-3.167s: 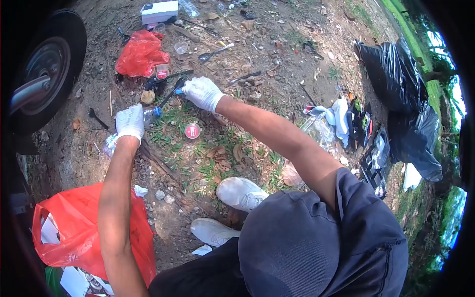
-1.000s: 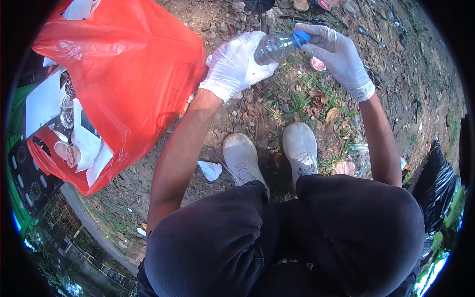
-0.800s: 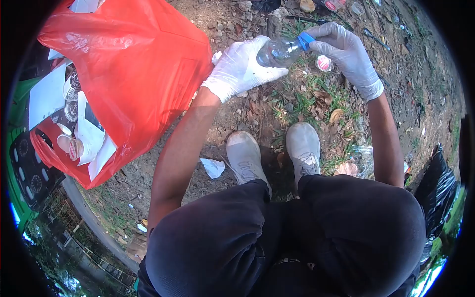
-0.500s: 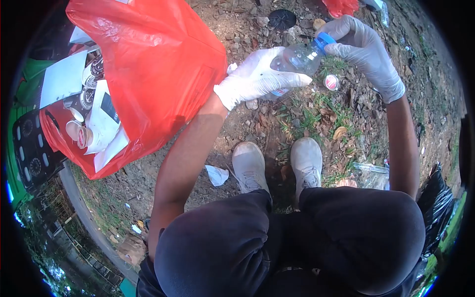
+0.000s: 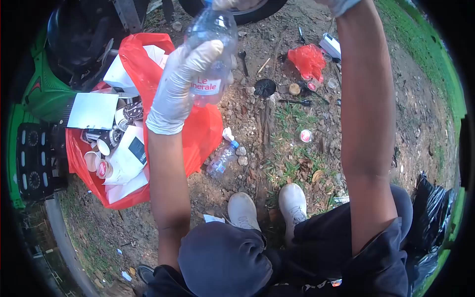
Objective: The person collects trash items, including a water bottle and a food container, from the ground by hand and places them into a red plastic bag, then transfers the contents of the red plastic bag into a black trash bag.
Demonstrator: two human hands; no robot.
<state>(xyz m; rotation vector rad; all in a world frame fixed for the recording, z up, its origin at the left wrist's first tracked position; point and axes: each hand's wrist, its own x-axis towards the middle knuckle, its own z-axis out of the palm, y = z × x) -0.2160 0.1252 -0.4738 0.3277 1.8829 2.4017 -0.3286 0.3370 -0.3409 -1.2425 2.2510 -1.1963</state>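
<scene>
A clear plastic bottle [image 5: 213, 34] with a "Le Minerale" label is raised high in front of me. My left hand [image 5: 178, 84], in a white glove, is wrapped around its body, thumb across the front. At the top edge my gloved right hand [image 5: 238, 4] has its fingers at the bottle's blue cap; most of that hand is cut off by the frame. Below, a second clear bottle [image 5: 222, 159] with a blue cap lies on the ground beside the red plastic bag [image 5: 198, 141].
Paper cups, white boxes and a blue-white sheet [image 5: 93, 110] fill the red bag, next to a green vehicle [image 5: 47, 99]. A tyre [image 5: 242, 16] stands ahead. A smaller red bag [image 5: 307, 60], black lid [image 5: 264, 88] and small cup [image 5: 306, 135] litter the soil. A black bag [image 5: 430, 213] sits right.
Both hands have lifted the bottle up and toward the left, to the top of the view. The view has shifted, and the second bottle on the ground now shows fully.
</scene>
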